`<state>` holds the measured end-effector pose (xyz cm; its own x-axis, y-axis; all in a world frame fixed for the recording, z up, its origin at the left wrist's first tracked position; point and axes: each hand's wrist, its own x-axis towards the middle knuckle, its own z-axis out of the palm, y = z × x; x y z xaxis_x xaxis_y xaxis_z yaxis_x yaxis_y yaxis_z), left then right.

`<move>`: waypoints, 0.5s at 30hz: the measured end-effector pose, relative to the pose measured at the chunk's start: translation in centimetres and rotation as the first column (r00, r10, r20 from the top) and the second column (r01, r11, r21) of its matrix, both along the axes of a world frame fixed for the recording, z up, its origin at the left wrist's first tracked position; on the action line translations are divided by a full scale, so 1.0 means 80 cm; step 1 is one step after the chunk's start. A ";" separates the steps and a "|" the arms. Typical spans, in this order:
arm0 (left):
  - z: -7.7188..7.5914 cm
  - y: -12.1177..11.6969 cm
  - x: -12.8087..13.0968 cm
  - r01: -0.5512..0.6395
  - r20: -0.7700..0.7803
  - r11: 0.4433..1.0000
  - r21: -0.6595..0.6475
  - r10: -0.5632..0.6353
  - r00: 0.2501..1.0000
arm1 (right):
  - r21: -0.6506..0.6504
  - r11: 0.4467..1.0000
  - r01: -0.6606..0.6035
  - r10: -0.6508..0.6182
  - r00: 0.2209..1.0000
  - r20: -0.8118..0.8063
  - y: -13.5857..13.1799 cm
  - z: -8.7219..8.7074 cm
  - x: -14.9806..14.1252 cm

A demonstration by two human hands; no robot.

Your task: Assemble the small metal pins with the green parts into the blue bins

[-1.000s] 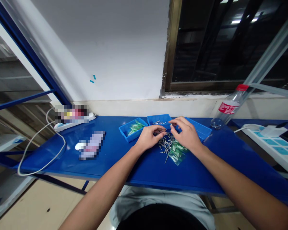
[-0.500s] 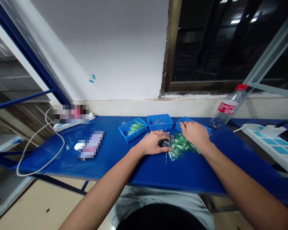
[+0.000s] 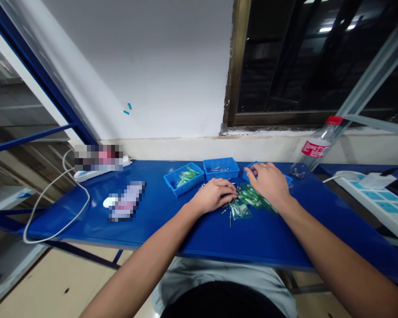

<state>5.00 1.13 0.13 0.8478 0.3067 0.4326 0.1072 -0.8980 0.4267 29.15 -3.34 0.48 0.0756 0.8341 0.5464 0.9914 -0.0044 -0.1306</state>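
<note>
A loose heap of small metal pins [image 3: 228, 206] and green parts [image 3: 252, 198] lies on the blue table [image 3: 219, 234]. My left hand [image 3: 215, 194] rests palm down on the pins, fingers curled over them. My right hand [image 3: 267, 182] lies over the green parts, its fingers reaching to the rim of the right blue tray [image 3: 287, 179]. Behind the heap stand a blue tray with green parts [image 3: 184, 177] and a middle blue tray with metal pins [image 3: 220, 168]. What the fingers hold, if anything, is hidden.
A clear plastic bottle with a red cap [image 3: 315, 148] leans at the back right. A white power strip [image 3: 378, 196] lies at the right edge. At the left are a white cable [image 3: 49, 198], another strip and blurred items [image 3: 126, 201].
Both hands came apart from a pinch above the heap and dropped onto it. The right hand went toward the right tray; the left settled on the pins and then drew slightly back.
</note>
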 end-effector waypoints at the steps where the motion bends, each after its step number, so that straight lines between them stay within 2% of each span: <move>1: 0.002 -0.003 0.001 -0.009 0.018 1.000 -0.010 0.009 1.000 | 0.018 0.999 -0.042 0.043 0.999 -0.023 0.000 0.002 -0.002; 3: 0.005 -0.008 0.001 -0.059 0.079 0.996 -0.061 0.064 0.995 | 0.078 0.988 -0.132 0.137 0.988 -0.072 -0.002 0.006 -0.006; 5: 0.008 -0.010 -0.001 -0.154 0.157 0.978 -0.140 0.175 0.972 | 0.157 0.965 -0.210 0.231 0.964 -0.133 -0.004 0.011 -0.012; 8: 0.009 -0.007 -0.004 -0.297 0.260 0.915 -0.274 0.368 0.893 | 0.225 0.920 -0.321 0.376 0.885 -0.275 -0.009 0.015 -0.023; 11: 0.005 0.000 -0.005 -0.330 0.321 0.854 -0.401 0.469 0.823 | 0.182 0.883 -0.433 0.461 0.725 -0.512 -0.009 0.008 -0.036; 15: -0.002 0.007 -0.002 -0.248 0.325 0.812 -0.528 0.463 0.824 | 0.183 0.802 -0.568 0.466 0.404 -0.787 -0.001 -0.014 -0.052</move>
<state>4.83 1.68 -0.02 0.4026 0.7953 0.4532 0.0941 -0.5284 0.8438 24.98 -3.41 -0.65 -0.0520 0.9084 0.4148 0.3093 0.4096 -0.8582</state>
